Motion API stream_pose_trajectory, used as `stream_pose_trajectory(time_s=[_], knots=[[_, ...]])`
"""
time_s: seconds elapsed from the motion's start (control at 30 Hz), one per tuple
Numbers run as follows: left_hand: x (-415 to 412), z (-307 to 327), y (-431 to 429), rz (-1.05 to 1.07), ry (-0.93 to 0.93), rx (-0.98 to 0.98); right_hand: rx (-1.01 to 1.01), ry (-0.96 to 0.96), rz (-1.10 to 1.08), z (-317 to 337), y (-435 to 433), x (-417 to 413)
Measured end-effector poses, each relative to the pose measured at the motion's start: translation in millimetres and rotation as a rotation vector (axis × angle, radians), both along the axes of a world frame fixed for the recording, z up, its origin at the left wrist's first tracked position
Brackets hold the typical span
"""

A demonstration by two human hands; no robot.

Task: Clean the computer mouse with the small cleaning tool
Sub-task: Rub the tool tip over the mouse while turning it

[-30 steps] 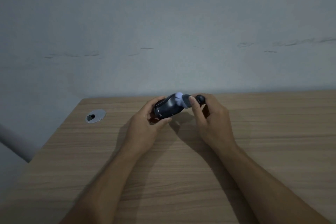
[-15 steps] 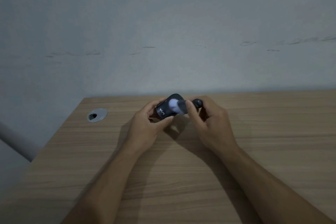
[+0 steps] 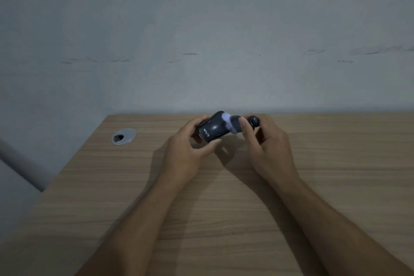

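A black computer mouse (image 3: 211, 130) with white lettering is held above the far part of the wooden desk, tilted up to the right. My left hand (image 3: 187, 151) grips it from the left and below. My right hand (image 3: 267, 149) holds the small cleaning tool (image 3: 235, 124), a dark piece with a pale brush head and a round black knob at its right end. The pale head touches the upper right end of the mouse. My right thumb presses on the tool's body.
The wooden desk (image 3: 224, 208) fills the lower half of the view and ends at a grey wall. A round silver cable grommet (image 3: 123, 136) sits in the desk at the far left. The desk's left edge runs diagonally, with a pale pipe (image 3: 20, 163) beyond it.
The pale brush head slid left onto the middle of the mouse half a second ago and is now back at its upper right end. Both hands kept their grips.
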State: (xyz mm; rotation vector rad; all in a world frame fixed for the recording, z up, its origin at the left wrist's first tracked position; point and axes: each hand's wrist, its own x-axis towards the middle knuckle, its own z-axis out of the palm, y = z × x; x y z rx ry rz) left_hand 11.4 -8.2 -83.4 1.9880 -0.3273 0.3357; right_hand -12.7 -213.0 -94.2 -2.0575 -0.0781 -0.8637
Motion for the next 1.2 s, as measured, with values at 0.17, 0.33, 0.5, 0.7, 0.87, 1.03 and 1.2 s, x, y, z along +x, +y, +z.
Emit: stream_pose_trajectory(time_s=[0.17,0.33,0.5,0.7,0.87,1.03,1.2], knots=[[5,-3,1,0.020,0.040,0.045,-0.207,-0.069,0.280,8,26,-14],[5,-7,0,-0.016,-0.046,0.157,-0.119,-0.099,0.092,5,13,-2],[3,-5,-1,-0.114,-0.008,0.000,0.021,-0.012,-0.083,0,-14,9],[9,-5,2,-0.100,0.130,-0.245,0.048,-0.081,-0.016,1,1,1],[10,-4,2,-0.096,0.145,-0.287,0.023,-0.101,0.034,5,5,-6],[9,-5,6,-0.099,0.173,-0.222,-0.114,-0.086,0.269,9,21,-15],[12,-7,4,-0.132,0.186,-0.307,0.020,-0.058,0.093,3,6,-5]])
